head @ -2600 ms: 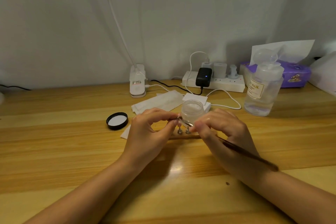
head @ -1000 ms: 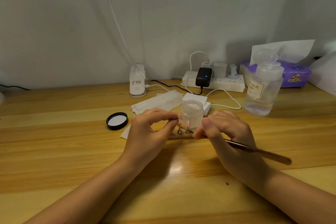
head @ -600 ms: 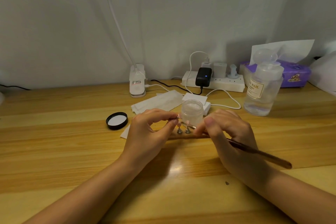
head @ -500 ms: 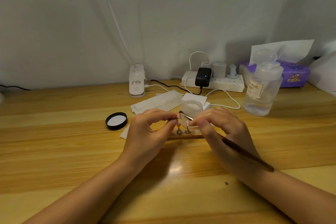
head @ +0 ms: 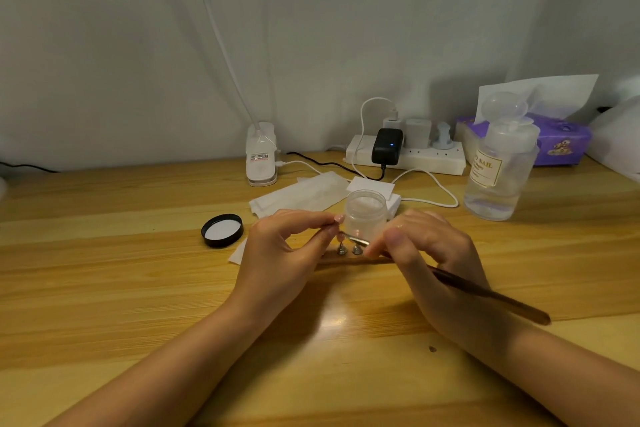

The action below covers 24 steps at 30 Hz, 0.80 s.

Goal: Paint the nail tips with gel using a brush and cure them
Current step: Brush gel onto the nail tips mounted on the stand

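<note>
Here, my left hand (head: 277, 253) pinches a small nail tip (head: 339, 236) on its stand between thumb and forefinger, the other fingers curled beneath. My right hand (head: 436, 253) grips the brush (head: 485, 293) pen-style near its metal ferrule, fingers pressed together round the handle, and the bristle end lies against the tip, just in front of the open gel jar (head: 365, 218). Two more metal stands (head: 349, 249) sit on a wooden base (head: 346, 258) directly below; whether they carry tips I cannot tell.

I judge the tip to be very light, thin and slick, likely to flick away if squeezed by its edges, so I would hold it by the stand's stem rather than the painted face. The brush is stiff in the handle and soft at the bristles; a grip close to the ferrule gives the steadiest stroke. Wet gel will smear at any touch.

The jar's black lid (head: 222, 230) lies apart to the left on the wooden table (head: 104, 288).
</note>
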Available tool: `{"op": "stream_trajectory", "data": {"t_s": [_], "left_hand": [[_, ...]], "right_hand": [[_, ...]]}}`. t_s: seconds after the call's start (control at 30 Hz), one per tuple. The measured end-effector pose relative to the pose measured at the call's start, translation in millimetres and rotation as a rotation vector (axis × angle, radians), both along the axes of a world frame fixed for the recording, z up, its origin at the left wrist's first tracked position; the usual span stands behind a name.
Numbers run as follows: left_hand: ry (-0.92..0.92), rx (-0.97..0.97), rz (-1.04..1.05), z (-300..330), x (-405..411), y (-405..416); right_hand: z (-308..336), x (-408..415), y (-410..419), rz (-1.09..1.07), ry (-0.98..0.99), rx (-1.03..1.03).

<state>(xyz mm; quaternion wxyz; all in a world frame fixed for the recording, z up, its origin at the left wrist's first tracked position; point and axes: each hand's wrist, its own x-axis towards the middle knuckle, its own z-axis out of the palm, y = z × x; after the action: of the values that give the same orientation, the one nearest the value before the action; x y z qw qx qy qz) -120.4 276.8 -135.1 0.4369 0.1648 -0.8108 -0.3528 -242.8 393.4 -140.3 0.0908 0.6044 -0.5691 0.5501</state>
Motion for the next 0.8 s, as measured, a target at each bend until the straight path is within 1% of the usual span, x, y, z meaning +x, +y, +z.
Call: {"op": "stream_trajectory", "data": {"t_s": [0.13, 0.23, 0.3, 0.43, 0.47, 0.63, 0.7, 0.8], "left_hand": [[-0.004, -0.015, -0.019, 1.8, 0.5, 1.4], [-0.008, -0.017, -0.021, 1.3, 0.8, 0.5], [-0.008, -0.017, -0.023, 1.1, 0.3, -0.1], [-0.019, -0.012, -0.027, 0.3, 0.3, -0.2], [-0.017, -0.008, -0.026, 0.3, 0.5, -0.3], [-0.021, -0.02, -0.028, 0.2, 0.9, -1.0], [-0.019, -0.019, -0.025, 0.2, 1.0, -1.0], [-0.014, -0.011, -0.021, 0.0, 0.7, -1.0]], "right_hand": [[2.3, -1.1, -1.9, -0.037, -0.038, 0.043], [1.3, 1.0, -1.7, 0.015, 0.059, 0.046], [0.2, 0.7, -0.7, 0.037, 0.086, 0.033], [2.4, -1.4, -1.7, 0.005, -0.036, 0.057], [2.3, -1.3, -2.3, 0.0, -0.041, 0.064], [-0.1, 0.0, -2.3, 0.005, 0.061, 0.043], [0.3, -0.5, -1.9, -0.01, 0.027, 0.052], [1.7, -1.5, -1.4, -0.026, -0.082, 0.075]]}}
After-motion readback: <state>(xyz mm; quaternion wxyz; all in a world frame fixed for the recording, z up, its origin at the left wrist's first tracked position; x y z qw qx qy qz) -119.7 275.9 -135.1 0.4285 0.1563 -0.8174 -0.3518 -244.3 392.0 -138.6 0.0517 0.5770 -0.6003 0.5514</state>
